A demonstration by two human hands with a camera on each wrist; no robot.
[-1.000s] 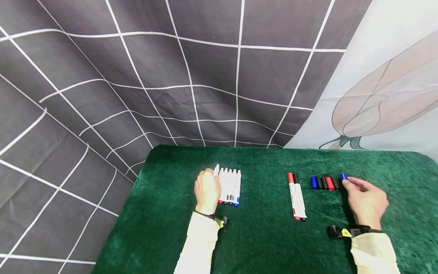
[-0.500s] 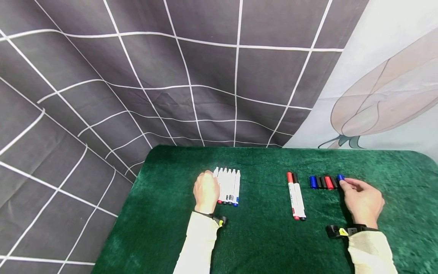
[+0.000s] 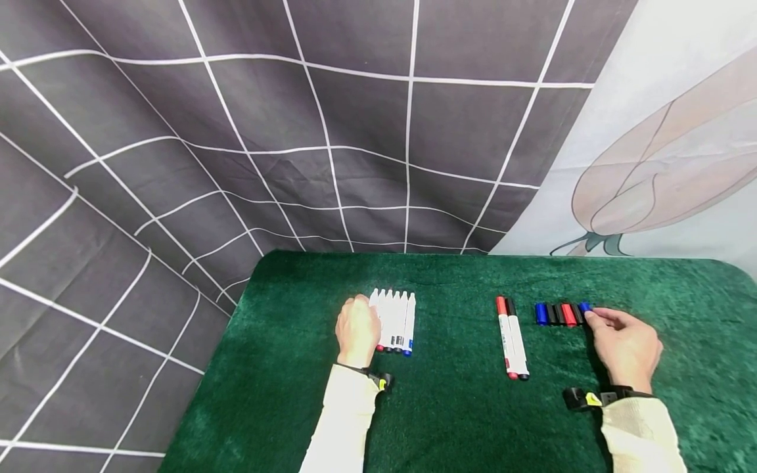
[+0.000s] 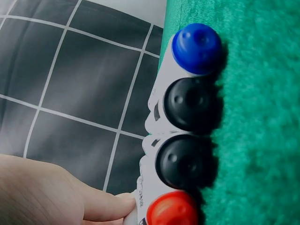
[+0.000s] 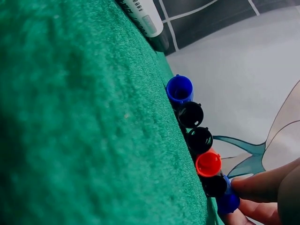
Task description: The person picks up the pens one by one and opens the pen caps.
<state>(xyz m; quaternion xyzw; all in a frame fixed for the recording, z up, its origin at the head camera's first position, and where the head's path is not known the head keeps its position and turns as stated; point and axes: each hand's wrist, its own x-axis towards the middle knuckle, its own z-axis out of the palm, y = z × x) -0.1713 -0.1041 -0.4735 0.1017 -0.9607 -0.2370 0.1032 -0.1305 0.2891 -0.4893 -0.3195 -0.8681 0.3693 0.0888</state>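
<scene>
My left hand (image 3: 358, 332) pinches the leftmost white whiteboard marker (image 3: 374, 298) of a side-by-side row of uncapped markers (image 3: 397, 322), tips pointing away from me. In the left wrist view, the thumb lies against a white barrel, beside end plugs in red (image 4: 173, 211), black (image 4: 183, 161) and blue (image 4: 197, 49). At the right, my right hand (image 3: 628, 348) pinches a blue marker cap (image 3: 585, 307) between thumb and fingers. That cap touches the right end of a row of loose caps: blue (image 3: 541, 315), black (image 3: 556, 315), red (image 3: 569, 315) and black, their hollow ends showing in the right wrist view.
Between the two rows lie two capped markers, one red (image 3: 506, 338) and one black (image 3: 518, 341), side by side. A green cloth (image 3: 449, 407) covers the table. Behind it hangs a dark grid curtain (image 3: 367, 177) beside a pale floral one (image 3: 668, 164).
The right hand has moved left, bringing the blue cap up against the row of caps. The left hand's marker has slid slightly towards me, its tip now level with the others.
</scene>
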